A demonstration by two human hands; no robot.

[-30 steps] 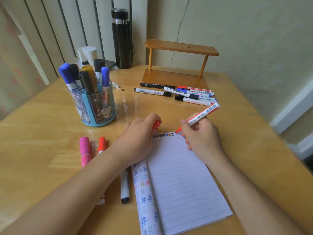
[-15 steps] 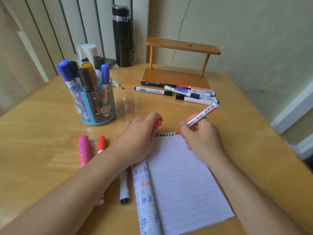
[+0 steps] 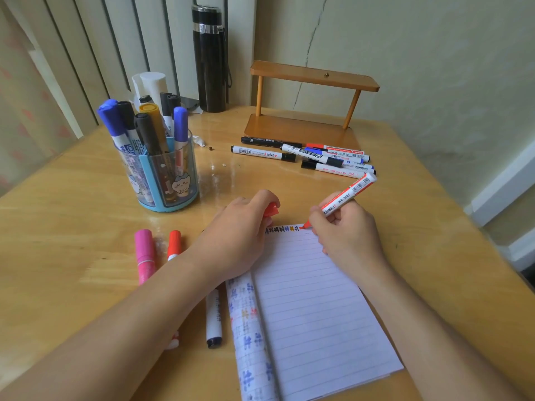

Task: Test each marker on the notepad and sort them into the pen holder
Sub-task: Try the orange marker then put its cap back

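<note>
Left hand [image 3: 237,235] fisted, palm down; right hand [image 3: 344,233] curled in writing grip.

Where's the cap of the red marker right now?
In the head view the red cap is pinched in the left hand, just above the notepad's top-left corner, left of the red marker in the right hand.

We see the pen holder [image 3: 162,175] left of the loose markers [image 3: 307,156], the notepad [image 3: 312,314] nearest us on the worktop [image 3: 72,215].
</note>
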